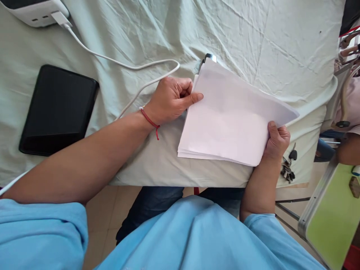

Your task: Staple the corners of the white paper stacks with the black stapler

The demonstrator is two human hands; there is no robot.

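Observation:
A small stack of blank white paper sheets (227,116) is held between both hands over the cloth-covered table. My left hand (176,97) pinches the stack's left edge, thumb on top and fingers curled beneath. At the right edge my right hand (277,140) grips the sheets, its thumb on the upper face; its other fingers are partly hidden. The top right corner bends upward, and several sheet edges show at the lower left. A dark, shiny object (210,57) pokes out from behind the paper's top corner; most of it is hidden.
A black tablet or large phone (59,108) lies at the left. A white cable (135,67) runs from a white power box (42,15) past my left wrist. Keys (288,167) lie near the table's right edge. Beyond are a green board (332,213) and another person's arm (348,148).

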